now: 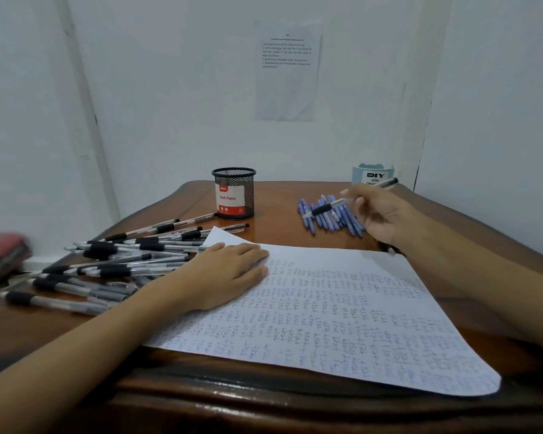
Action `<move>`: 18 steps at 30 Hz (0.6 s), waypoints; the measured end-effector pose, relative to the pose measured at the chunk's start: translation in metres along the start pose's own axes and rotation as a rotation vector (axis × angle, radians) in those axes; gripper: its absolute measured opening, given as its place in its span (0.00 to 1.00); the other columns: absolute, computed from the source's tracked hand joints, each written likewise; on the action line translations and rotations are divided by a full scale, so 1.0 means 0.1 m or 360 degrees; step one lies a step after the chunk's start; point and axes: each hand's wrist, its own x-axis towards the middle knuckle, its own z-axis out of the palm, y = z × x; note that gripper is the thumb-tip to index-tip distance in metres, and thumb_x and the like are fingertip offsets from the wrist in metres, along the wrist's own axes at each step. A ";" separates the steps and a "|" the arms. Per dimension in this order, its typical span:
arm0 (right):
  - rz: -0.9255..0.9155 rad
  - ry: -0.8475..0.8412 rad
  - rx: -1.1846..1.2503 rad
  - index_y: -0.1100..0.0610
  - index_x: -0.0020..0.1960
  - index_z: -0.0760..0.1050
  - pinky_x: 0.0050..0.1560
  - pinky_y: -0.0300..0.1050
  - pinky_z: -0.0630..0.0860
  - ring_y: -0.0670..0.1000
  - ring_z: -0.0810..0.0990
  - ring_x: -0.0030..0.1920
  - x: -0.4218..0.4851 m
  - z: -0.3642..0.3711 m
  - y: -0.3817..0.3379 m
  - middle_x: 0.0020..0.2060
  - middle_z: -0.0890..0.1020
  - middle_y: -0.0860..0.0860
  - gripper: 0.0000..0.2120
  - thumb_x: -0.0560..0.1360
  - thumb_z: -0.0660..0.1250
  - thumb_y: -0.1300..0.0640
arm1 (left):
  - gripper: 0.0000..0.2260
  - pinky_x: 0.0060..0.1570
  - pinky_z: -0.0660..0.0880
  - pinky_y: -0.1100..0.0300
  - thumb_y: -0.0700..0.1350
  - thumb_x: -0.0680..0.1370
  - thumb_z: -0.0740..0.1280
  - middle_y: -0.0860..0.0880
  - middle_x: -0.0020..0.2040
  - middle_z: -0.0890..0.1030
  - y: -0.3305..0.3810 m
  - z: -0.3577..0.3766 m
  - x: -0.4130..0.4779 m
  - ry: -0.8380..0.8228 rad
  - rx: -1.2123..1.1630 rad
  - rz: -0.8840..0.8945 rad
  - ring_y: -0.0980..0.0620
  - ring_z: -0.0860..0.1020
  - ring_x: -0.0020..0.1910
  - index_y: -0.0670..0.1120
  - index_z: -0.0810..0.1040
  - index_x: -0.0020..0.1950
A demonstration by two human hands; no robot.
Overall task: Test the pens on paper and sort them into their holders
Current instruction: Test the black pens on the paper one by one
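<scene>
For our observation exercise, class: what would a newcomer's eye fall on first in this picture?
First, the sheet of paper in the foreground, crowded with rows of test scribbles, with the left hand pressed flat on its far left corner. Next, the heap of black-gripped pens on the left, and the right hand holding one such pen over a cluster of blue pens at the back right.

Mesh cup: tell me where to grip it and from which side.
Grip the mesh cup round its wall at mid height, coming from the right front. It stands upright and round, so it is easy to encircle. Black pens reach close to its left base, while the table on its right is bare wood.
</scene>
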 end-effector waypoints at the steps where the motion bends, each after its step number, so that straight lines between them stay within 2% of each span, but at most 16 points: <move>1: -0.0024 0.0018 0.0032 0.60 0.31 0.67 0.20 0.29 0.69 0.42 0.68 0.17 0.01 -0.01 0.01 0.28 0.71 0.53 0.16 0.75 0.61 0.71 | 0.23 0.72 0.48 0.57 0.56 0.81 0.45 0.55 0.76 0.55 0.00 0.00 0.00 -0.0001 -0.0002 0.0000 0.55 0.55 0.74 0.54 0.52 0.76; 3: -0.0054 -0.0068 0.0010 0.60 0.36 0.66 0.25 0.35 0.76 0.44 0.72 0.19 0.00 -0.03 0.05 0.22 0.69 0.51 0.12 0.77 0.58 0.67 | 0.23 0.72 0.48 0.57 0.56 0.81 0.45 0.55 0.76 0.55 0.00 0.00 0.00 -0.0004 -0.0007 0.0001 0.55 0.55 0.74 0.54 0.52 0.76; 4: -0.0044 -0.0153 -0.0076 0.62 0.40 0.69 0.28 0.39 0.79 0.47 0.77 0.22 -0.01 -0.02 0.08 0.21 0.71 0.52 0.08 0.78 0.58 0.64 | 0.23 0.72 0.48 0.57 0.56 0.81 0.45 0.55 0.76 0.55 0.00 0.00 0.00 -0.0005 -0.0010 0.0000 0.55 0.55 0.74 0.54 0.52 0.76; 5: -0.0003 -0.0257 -0.0183 0.63 0.47 0.72 0.29 0.42 0.80 0.50 0.81 0.27 -0.03 -0.02 0.11 0.24 0.76 0.53 0.07 0.79 0.58 0.60 | 0.23 0.72 0.48 0.58 0.57 0.81 0.45 0.55 0.76 0.55 0.00 0.00 0.00 -0.0002 -0.0012 0.0002 0.55 0.55 0.74 0.54 0.52 0.76; 6: 0.0061 -0.0378 -0.0305 0.62 0.52 0.74 0.30 0.43 0.81 0.53 0.84 0.32 -0.05 -0.02 0.14 0.31 0.81 0.56 0.11 0.80 0.58 0.56 | 0.23 0.72 0.48 0.58 0.57 0.81 0.45 0.55 0.76 0.56 0.00 0.00 0.00 0.0000 -0.0016 0.0005 0.55 0.56 0.74 0.54 0.53 0.76; 8: 0.0140 -0.0581 -0.0519 0.61 0.58 0.76 0.32 0.43 0.81 0.55 0.85 0.37 -0.08 0.02 0.21 0.45 0.84 0.59 0.18 0.79 0.57 0.49 | 0.23 0.72 0.48 0.58 0.56 0.81 0.45 0.55 0.76 0.55 0.00 0.00 0.00 -0.0002 -0.0024 0.0006 0.55 0.56 0.74 0.54 0.53 0.76; 10: 0.0068 -0.0661 -0.0709 0.61 0.57 0.77 0.32 0.39 0.80 0.51 0.84 0.34 -0.10 0.06 0.30 0.44 0.84 0.56 0.17 0.76 0.62 0.50 | 0.23 0.72 0.48 0.58 0.56 0.81 0.45 0.55 0.76 0.55 0.00 0.00 0.01 -0.0005 -0.0023 0.0004 0.55 0.55 0.74 0.54 0.53 0.76; 13: -0.0057 -0.0598 -0.0959 0.60 0.43 0.76 0.25 0.32 0.73 0.44 0.75 0.24 -0.11 0.07 0.43 0.28 0.79 0.50 0.06 0.70 0.70 0.58 | 0.23 0.72 0.47 0.58 0.56 0.81 0.45 0.55 0.76 0.55 -0.01 0.00 0.01 -0.0002 -0.0021 0.0016 0.56 0.56 0.74 0.53 0.53 0.76; 14: -0.0063 -0.0600 -0.1025 0.59 0.41 0.76 0.24 0.32 0.71 0.43 0.72 0.23 -0.10 0.05 0.46 0.26 0.77 0.48 0.06 0.68 0.71 0.59 | 0.23 0.72 0.47 0.58 0.56 0.82 0.45 0.55 0.76 0.56 -0.01 0.00 0.01 -0.0002 -0.0020 0.0018 0.56 0.56 0.74 0.53 0.53 0.76; 18: -0.0068 -0.0733 -0.1148 0.58 0.46 0.79 0.26 0.33 0.72 0.44 0.76 0.32 -0.09 0.04 0.48 0.34 0.80 0.50 0.08 0.67 0.73 0.61 | 0.23 0.72 0.48 0.58 0.56 0.82 0.45 0.55 0.76 0.56 -0.01 0.00 0.00 -0.0003 -0.0021 0.0016 0.55 0.56 0.74 0.53 0.53 0.76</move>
